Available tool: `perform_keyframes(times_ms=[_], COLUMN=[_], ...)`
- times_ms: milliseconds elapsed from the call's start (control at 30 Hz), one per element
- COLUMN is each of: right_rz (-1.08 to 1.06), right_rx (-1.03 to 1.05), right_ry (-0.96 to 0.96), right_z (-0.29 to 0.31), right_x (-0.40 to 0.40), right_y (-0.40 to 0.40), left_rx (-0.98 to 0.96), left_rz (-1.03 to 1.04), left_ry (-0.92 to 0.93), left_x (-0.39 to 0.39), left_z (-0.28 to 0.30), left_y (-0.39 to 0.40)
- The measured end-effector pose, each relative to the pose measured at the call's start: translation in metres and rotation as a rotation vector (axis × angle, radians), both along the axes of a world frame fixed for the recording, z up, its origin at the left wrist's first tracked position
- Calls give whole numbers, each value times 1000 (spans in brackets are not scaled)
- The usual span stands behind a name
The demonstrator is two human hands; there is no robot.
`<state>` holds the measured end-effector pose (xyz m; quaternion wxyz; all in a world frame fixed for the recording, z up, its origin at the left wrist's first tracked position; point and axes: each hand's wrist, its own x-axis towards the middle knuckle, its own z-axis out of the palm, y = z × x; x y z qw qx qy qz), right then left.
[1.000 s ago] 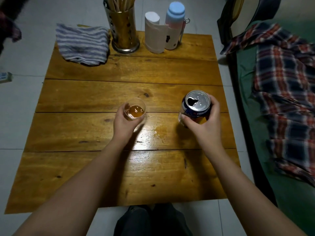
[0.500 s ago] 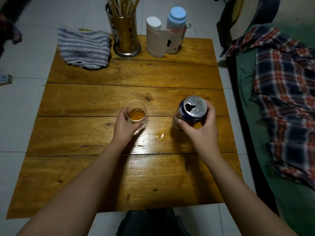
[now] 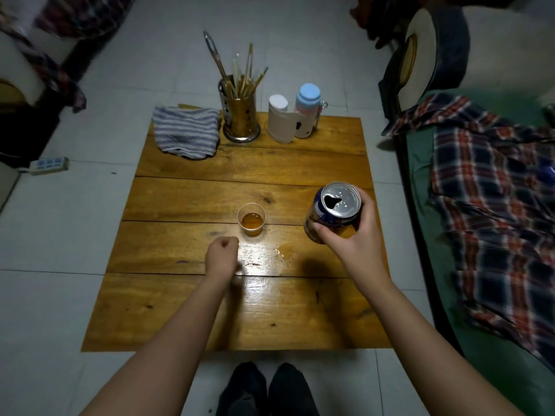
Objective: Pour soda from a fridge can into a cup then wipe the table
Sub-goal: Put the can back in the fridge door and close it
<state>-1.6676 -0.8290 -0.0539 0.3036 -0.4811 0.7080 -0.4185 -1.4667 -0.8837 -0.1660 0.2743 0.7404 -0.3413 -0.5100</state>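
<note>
Head view: the right hand [image 3: 357, 238] grips the open can [image 3: 333, 214] above the table [image 3: 180, 310], tilted a little, so a careless move could slop more soda beside the small spill [image 3: 280, 252]. The cup [image 3: 251, 219] stands alone, part full (and light, I would judge), easy to knock when the striped cloth [image 3: 186, 132] at the far corner is fetched. Half a second ago the left hand [image 3: 222, 255] held that cup; now it is off it, loosely curled around nothing, just beside it
</note>
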Motion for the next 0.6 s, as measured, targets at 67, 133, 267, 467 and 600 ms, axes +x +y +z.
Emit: perform_keyframes(times_ms=[67, 133, 267, 467, 600], right_rz=[45, 79, 117, 223, 314], right_rx=[4, 1, -15, -53, -69], right_ry=[8, 5, 18, 18, 16], right_z=[18, 34, 57, 80, 86], right_x=[1, 1, 4, 13, 20], right_y=[6, 13, 25, 36, 37], left_rx=[63, 118, 173, 184, 136], left_rz=[30, 27, -33, -45, -41], left_ry=[161, 340, 576, 744, 750], left_x=[-7, -14, -25, -32, -27], left_z=[21, 45, 87, 128, 147], left_y=[8, 14, 27, 49, 63])
